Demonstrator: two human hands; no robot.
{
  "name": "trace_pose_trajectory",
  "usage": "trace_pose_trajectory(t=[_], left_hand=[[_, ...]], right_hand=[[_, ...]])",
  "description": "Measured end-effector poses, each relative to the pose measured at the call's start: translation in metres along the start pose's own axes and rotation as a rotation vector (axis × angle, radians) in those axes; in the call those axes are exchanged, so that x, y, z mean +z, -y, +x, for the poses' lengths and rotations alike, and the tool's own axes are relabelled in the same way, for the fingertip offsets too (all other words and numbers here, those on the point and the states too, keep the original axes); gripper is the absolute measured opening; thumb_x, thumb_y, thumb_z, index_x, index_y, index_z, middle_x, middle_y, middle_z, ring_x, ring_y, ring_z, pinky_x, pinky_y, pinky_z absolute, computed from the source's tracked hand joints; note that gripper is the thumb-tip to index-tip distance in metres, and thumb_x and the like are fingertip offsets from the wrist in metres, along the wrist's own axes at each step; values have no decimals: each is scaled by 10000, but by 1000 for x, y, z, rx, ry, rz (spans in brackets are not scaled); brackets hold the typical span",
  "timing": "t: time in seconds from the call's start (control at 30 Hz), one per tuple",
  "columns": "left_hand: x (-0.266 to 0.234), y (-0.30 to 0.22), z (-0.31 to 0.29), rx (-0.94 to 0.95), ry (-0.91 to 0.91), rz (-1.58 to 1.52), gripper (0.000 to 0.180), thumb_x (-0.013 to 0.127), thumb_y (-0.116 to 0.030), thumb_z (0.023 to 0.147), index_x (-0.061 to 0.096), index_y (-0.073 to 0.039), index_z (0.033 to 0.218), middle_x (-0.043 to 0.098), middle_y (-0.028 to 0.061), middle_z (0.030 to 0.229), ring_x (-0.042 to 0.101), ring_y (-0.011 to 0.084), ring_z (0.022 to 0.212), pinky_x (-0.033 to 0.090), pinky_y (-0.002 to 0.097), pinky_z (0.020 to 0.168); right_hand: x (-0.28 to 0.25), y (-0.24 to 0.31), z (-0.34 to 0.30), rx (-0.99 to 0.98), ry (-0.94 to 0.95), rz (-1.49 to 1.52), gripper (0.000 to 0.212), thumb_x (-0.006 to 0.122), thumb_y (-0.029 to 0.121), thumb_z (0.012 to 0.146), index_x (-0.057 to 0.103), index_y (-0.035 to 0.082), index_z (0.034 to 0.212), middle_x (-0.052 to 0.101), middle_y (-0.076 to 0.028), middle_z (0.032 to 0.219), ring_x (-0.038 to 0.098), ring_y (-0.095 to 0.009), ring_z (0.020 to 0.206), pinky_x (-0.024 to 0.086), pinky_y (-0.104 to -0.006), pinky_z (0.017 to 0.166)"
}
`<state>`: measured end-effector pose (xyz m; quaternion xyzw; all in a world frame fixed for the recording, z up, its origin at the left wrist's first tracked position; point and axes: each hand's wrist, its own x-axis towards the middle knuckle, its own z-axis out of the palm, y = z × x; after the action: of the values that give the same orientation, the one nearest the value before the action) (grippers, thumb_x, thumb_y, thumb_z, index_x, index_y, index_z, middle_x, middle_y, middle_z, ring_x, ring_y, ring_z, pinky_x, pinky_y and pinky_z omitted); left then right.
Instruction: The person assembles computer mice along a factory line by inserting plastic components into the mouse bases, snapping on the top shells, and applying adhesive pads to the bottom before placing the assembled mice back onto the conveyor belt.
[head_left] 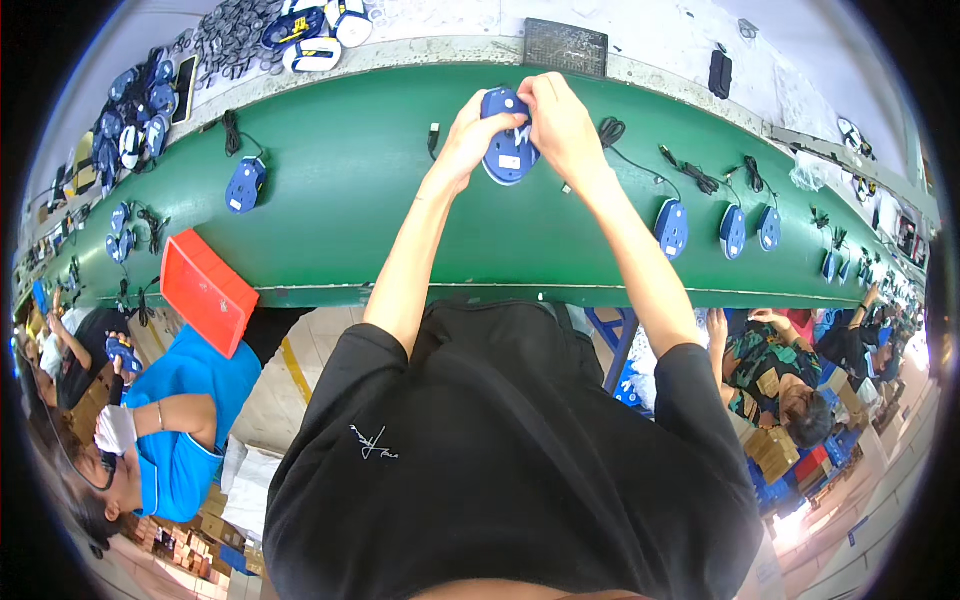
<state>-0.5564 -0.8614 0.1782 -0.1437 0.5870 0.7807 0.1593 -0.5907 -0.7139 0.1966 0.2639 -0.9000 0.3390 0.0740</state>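
Over the green belt I hold a blue computer mouse [508,164] with its underside facing up; pale labels show on it. My left hand [468,135] is closed around its left side, the thumb lying across the upper part. Against the upper right edge of the mouse, my right hand [556,115] has its fingers pinched together. Whatever small thing may be between those fingertips is hidden. A black cable plug [434,136] lies left of my left hand, and a coiled black cable [611,131] lies right of my right hand.
Blue mice with cables lie along the green belt [340,180], one at left [245,185], several at right [672,228]. A red bin [208,290] hangs at the near edge. Beyond are a dark tray [565,48] and small dark rings [240,40]. Co-workers sit at both sides.
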Motion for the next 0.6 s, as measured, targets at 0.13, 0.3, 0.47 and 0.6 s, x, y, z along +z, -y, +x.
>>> trace_pose_trajectory(t=[0.13,0.3,0.47,0.6], left_hand=[[4,3,47,-82,-111,-290,304,659,-77,798,561,-31,1082,635,84,961,663,171,840,575,337,720],[7,5,70,-43,-46,-271,391,677,-58,760,548,-16,1127,633,77,949,644,156,829,547,304,745],[4,7,70,-39,-35,-177,393,678,-66,754,551,-18,1122,631,75,939,636,149,824,536,299,734],[11,7,73,-42,1,-152,315,651,-72,797,572,-32,1100,641,58,935,643,133,821,541,282,732]], right_hand=[[14,-81,27,115,-163,-89,126,533,-1,849,552,15,972,593,-183,936,600,-370,898,495,-435,786],[13,-123,41,189,-138,-232,130,609,95,855,619,17,957,647,-171,893,640,-356,832,519,-429,750],[2,-62,54,214,27,351,158,706,165,846,699,39,941,695,-98,899,687,-196,779,532,-285,702],[5,-65,55,66,44,218,148,687,133,849,677,27,951,660,-93,884,665,-204,759,524,-306,691]])
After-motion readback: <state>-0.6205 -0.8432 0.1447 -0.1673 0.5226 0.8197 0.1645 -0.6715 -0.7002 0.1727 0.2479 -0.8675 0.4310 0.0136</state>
